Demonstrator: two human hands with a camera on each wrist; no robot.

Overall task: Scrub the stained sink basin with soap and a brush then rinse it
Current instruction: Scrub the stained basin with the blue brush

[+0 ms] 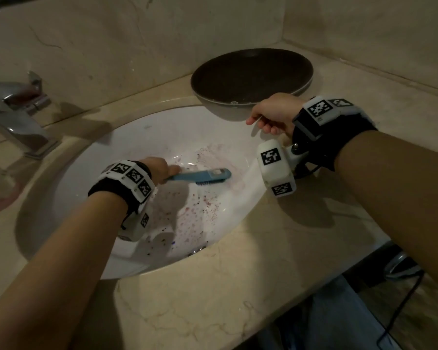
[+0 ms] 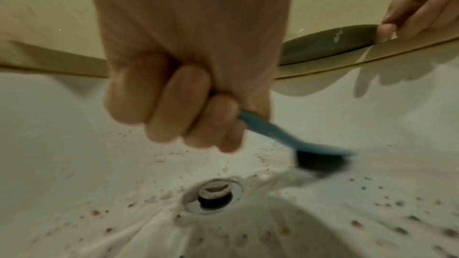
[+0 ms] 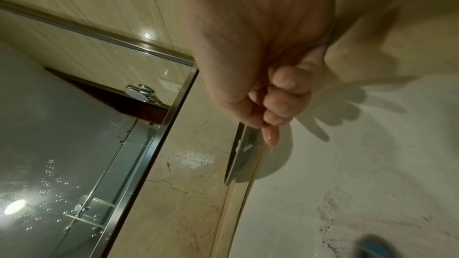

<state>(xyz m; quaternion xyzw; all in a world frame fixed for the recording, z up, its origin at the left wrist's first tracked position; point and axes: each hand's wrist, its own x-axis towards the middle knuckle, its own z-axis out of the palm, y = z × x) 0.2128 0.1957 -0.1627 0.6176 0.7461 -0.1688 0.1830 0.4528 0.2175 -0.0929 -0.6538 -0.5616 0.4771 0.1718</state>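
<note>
The white sink basin [image 1: 162,132] carries purplish stains and dark specks [image 1: 200,210] across its bottom, around the drain [image 2: 213,195]. My left hand [image 1: 159,168] is down in the bowl and grips the handle of a blue brush [image 1: 202,175]. The brush's dark bristles [image 2: 320,164] press on the right slope of the basin [image 2: 74,144]. My right hand [image 1: 271,117] hovers over the far right rim with loosely curled, wet fingers [image 3: 273,105] and holds nothing. Its fingertips [image 2: 387,28] are close to the edge of a dark plate.
A dark round plate [image 1: 250,74] lies on the beige marble counter [image 1: 213,286] behind the sink, its edge overhanging the rim. A chrome faucet [image 1: 18,114] stands at the left. Tiled walls close the back and right, and a mirror [image 3: 62,144] hangs above.
</note>
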